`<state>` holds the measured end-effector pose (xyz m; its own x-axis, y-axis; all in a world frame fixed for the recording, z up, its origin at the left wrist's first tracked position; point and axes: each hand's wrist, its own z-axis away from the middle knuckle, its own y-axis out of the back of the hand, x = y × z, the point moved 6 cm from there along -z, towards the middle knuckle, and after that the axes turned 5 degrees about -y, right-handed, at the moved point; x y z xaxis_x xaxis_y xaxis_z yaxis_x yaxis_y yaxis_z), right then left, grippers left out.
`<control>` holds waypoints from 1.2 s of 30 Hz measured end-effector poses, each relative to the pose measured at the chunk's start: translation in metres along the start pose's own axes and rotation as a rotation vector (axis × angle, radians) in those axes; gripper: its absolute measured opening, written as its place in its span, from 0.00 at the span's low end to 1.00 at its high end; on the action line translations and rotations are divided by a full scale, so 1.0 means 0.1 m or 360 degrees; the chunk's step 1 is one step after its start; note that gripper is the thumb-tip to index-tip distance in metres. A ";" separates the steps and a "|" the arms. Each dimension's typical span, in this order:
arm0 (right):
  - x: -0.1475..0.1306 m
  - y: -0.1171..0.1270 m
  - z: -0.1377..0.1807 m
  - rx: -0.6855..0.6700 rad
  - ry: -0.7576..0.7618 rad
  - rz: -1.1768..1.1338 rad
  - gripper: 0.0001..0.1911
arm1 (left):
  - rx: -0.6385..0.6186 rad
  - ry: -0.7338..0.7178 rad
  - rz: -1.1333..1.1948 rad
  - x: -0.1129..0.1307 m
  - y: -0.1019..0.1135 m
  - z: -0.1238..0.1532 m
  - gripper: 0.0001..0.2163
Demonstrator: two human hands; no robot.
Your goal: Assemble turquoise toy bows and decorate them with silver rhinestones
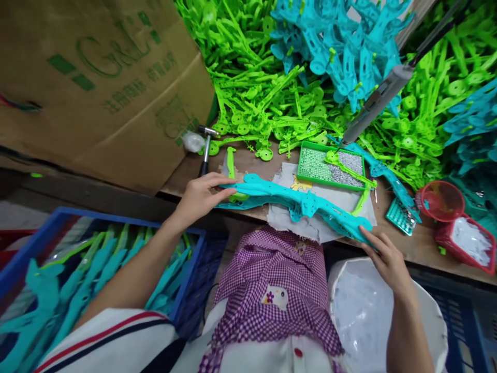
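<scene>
A long turquoise plastic bow-shaped part [308,203] lies level across the front edge of the bench, above my lap. My left hand [204,196] pinches its left end between thumb and fingers, where a lime-green piece shows beneath. At the right end, my right hand [382,254] grips the tip with the thumb on the near side. Just behind the part stands a green tray [310,178] of small metal pieces, with a lime-green arm-like part [351,173] lying across it. The tip of a hanging grey electric screwdriver [373,106] is over that tray.
Lime-green parts [252,93] and turquoise parts [337,46] heap up at the back. A hammer [207,147] lies left, by a big cardboard box [104,88]. Red containers [440,199] stand right. Below are a blue crate [116,218] and a white lined bin [435,316].
</scene>
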<state>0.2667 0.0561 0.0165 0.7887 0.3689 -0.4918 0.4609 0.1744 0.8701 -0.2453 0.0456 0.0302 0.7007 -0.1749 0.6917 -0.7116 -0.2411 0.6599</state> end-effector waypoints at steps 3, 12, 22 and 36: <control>-0.07 -0.05 -0.05 -0.0033 0.0028 0.0033 0.26 | 0.0008 0.0044 -0.0070 -0.10 0.03 0.07 0.19; -0.13 -0.12 -0.13 -0.0070 0.0170 0.0266 0.25 | 0.0026 0.0092 -0.0094 -0.23 0.08 0.31 0.20; -0.12 -0.18 -0.16 -0.0073 0.0143 0.0272 0.24 | -0.0037 0.0084 -0.0151 -0.35 -0.06 0.46 0.18; 0.08 -0.21 -0.31 0.0067 -0.0289 -0.0503 0.24 | -0.0192 0.0091 -0.0351 -0.40 -0.12 0.45 0.15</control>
<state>0.2506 0.0839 -0.0043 0.6624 0.1338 -0.7371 0.7068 0.2147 0.6741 -0.2622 0.0123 -0.0185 0.8382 -0.0758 0.5401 -0.5451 -0.1513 0.8246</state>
